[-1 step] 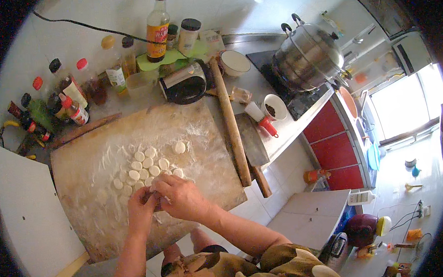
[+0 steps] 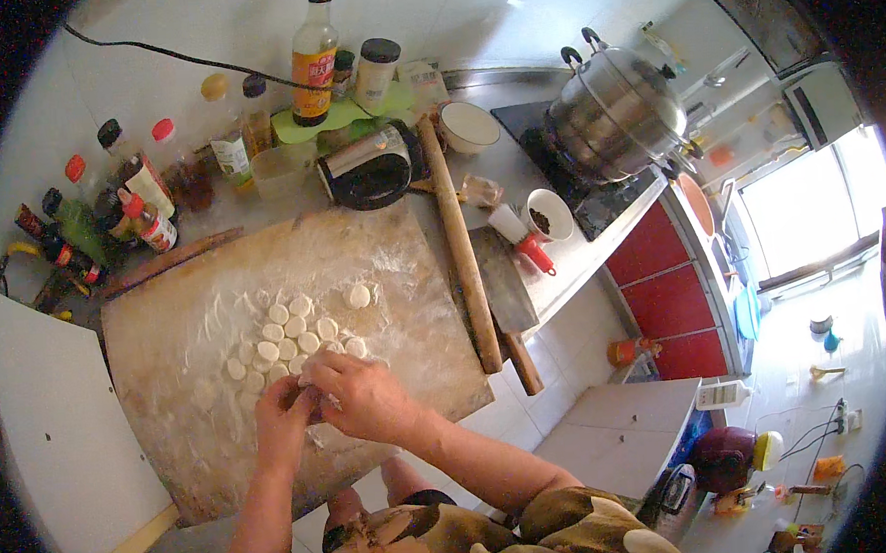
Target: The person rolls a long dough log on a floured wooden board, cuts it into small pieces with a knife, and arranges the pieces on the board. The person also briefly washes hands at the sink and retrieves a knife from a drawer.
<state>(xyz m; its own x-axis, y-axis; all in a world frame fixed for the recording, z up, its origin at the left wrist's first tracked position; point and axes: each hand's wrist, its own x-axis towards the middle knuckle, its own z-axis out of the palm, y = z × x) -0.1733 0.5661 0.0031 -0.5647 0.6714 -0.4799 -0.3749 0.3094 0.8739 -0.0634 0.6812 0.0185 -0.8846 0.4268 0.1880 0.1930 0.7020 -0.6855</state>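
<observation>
Small round pale dough pieces [image 2: 296,326] lie clustered on a floured wooden board [image 2: 393,269]. One dough piece [image 2: 359,297] sits apart toward the right. At the near side of the cluster, my left hand [image 2: 281,415] and my right hand [image 2: 367,396] meet just above the board, fingertips pinched together. A bit of something pale shows between the fingers; my right hand covers most of it, so its kind cannot be made out. The right hand also hides the nearest dough pieces.
A long rolling pin [image 2: 461,245] lies along the board's right edge, beside a cleaver [image 2: 501,288]. Farther right are a white cup [image 2: 548,216], a bowl [image 2: 469,127] and a steel steamer pot [image 2: 617,112] on the stove. Several sauce bottles [image 2: 143,182] line the wall.
</observation>
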